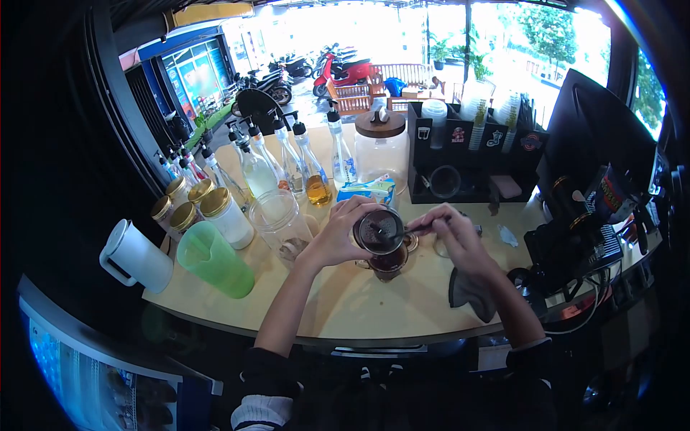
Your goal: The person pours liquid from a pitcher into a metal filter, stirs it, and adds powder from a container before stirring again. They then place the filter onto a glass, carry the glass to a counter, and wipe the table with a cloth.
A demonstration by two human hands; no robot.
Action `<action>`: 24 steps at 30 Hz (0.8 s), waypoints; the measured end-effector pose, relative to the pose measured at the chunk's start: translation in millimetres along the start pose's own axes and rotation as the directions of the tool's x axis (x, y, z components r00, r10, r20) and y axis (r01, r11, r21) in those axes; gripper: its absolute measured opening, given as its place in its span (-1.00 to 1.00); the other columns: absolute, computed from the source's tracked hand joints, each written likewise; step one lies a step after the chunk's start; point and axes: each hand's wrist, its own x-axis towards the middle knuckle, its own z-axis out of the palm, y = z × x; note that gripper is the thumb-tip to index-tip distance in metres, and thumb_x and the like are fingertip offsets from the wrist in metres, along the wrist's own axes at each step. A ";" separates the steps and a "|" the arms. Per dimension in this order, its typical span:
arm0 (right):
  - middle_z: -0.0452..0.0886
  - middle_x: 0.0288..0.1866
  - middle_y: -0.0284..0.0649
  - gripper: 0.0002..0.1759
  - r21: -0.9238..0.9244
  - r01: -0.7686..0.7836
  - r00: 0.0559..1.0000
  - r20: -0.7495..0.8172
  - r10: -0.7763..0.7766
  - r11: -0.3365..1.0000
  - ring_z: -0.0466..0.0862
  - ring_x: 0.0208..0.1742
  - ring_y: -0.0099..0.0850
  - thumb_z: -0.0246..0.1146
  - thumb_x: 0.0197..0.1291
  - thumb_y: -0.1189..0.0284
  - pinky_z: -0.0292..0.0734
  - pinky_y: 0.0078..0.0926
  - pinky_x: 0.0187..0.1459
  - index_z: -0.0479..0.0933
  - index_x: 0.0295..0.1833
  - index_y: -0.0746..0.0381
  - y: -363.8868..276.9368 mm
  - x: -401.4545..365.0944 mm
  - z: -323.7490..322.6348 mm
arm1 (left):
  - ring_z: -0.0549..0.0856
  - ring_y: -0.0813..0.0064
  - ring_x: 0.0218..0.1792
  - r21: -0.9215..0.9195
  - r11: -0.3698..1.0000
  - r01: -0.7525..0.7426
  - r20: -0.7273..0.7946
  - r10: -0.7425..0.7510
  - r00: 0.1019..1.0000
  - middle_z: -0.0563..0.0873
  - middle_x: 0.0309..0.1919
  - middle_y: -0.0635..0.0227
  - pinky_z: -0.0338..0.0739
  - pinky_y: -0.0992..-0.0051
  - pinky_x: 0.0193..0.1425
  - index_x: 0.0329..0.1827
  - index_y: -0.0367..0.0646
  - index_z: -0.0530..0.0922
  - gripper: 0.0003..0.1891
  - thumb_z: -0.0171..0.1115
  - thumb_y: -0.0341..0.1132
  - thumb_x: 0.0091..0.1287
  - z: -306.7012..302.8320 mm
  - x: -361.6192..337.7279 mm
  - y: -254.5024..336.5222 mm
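Note:
My left hand point(334, 233) is wrapped round a small round metal vessel point(368, 243), tilted so that its dark inside shows. My right hand point(453, 233) is closed on the handle of a dark utensil point(397, 235), whose end reaches into the vessel. Just below stands a glass cup point(388, 269) with dark brown contents, partly covered by the vessel. Behind my hands lies a blue and white packet point(368, 189). To the left is a wide clear jar point(277, 219). A dark cloth point(471, 296) lies by my right forearm.
A green pitcher point(215, 260), a white jug point(136, 255) and gold-lidded jars point(226, 219) stand left. Pump bottles point(309, 169) and a wooden-lidded jar point(381, 154) line the back. A black cup organizer point(467, 158) and dark equipment point(575, 251) are right.

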 end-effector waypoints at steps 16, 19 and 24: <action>0.67 -0.09 -0.14 -0.81 -0.095 0.034 0.999 -0.013 -0.035 0.995 0.69 -0.12 -0.51 -0.11 0.50 0.51 0.61 -0.50 -0.01 0.39 -0.01 0.37 -11.3 20.5 13.3 | 0.38 0.18 0.29 0.005 0.998 -0.058 -0.046 0.059 0.997 0.45 0.17 0.36 0.18 0.17 0.46 0.25 0.12 0.47 -0.16 0.57 -0.28 -0.27 10.4 -4.7 -2.5; 0.68 -0.14 -0.14 -0.81 -0.022 0.095 0.991 -0.089 -0.097 0.995 0.69 -0.18 -0.52 -0.09 0.49 0.51 0.62 -0.51 -0.07 0.39 -0.02 0.38 -8.3 23.2 13.3 | 0.39 0.19 0.28 -0.034 0.996 -0.084 -0.079 0.081 0.994 0.45 0.16 0.34 0.18 0.18 0.45 0.24 0.11 0.47 -0.17 0.57 -0.27 -0.27 12.3 -5.7 -3.5; 0.69 -0.20 -0.15 -0.82 -0.081 -0.074 0.997 0.017 0.076 0.994 0.68 -0.22 -0.53 -0.05 0.46 0.52 0.60 -0.53 -0.12 0.43 -0.06 0.38 -18.7 27.4 -2.9 | 0.37 0.13 0.29 0.053 0.998 -0.041 -0.072 0.045 0.996 0.45 0.17 0.34 0.19 0.17 0.46 0.26 0.11 0.47 -0.15 0.57 -0.26 -0.27 13.0 -8.2 -2.1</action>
